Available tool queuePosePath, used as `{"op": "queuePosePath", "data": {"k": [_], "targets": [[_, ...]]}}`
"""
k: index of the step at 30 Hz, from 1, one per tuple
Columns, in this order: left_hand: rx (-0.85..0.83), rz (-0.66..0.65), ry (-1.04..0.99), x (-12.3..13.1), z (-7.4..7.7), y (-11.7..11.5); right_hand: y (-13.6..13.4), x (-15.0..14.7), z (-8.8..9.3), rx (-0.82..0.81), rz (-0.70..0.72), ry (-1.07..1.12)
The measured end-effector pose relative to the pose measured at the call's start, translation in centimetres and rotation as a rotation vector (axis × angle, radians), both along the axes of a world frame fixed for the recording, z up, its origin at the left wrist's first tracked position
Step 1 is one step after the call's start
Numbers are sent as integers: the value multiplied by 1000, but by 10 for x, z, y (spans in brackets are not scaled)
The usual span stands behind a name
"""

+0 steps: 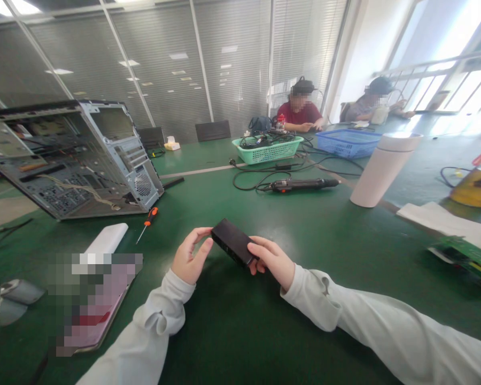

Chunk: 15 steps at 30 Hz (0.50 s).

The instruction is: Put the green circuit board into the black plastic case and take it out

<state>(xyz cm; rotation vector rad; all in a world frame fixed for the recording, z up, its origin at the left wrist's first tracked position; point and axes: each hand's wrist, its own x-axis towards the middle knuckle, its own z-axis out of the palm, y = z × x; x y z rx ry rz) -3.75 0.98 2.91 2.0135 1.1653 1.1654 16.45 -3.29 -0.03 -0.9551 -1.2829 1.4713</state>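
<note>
You wear long, whitish sleeves [385, 315], creased along the forearms. Your cuffs [304, 294] seem bunched, though blur softens detail.

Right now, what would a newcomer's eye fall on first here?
Probably the large open computer case on the left of the green table. Next, the black box in the middle, between the left hand and right hand; then the pale tumbler at the right.

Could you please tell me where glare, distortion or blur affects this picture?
Head view: daylight glare washes out the window at upper right; head view: the pale tumbler leans, probably from wide-angle distortion; head view: the far person in red looks softer than the black box.
</note>
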Motion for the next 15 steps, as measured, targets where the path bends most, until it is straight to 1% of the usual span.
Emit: {"op": "queuePosePath", "data": {"k": [2,4,6,7,10,15], "targets": [[-5,-16,-10,-1,0,0,2,0,4,-157,93,87],[24,-32,0,-2,-2,0,2,1,9,-299,195,193],[57,-59,22,-3,-4,0,1,3,15,-469,299,352],[67,-71,31,-3,-5,1,1,4,17,-536,329,426],[79,-85,52,-5,-10,4,0,6,21,-629,358,556],[79,-93,85,-6,-13,6,1,7,20,-678,377,615]]}}
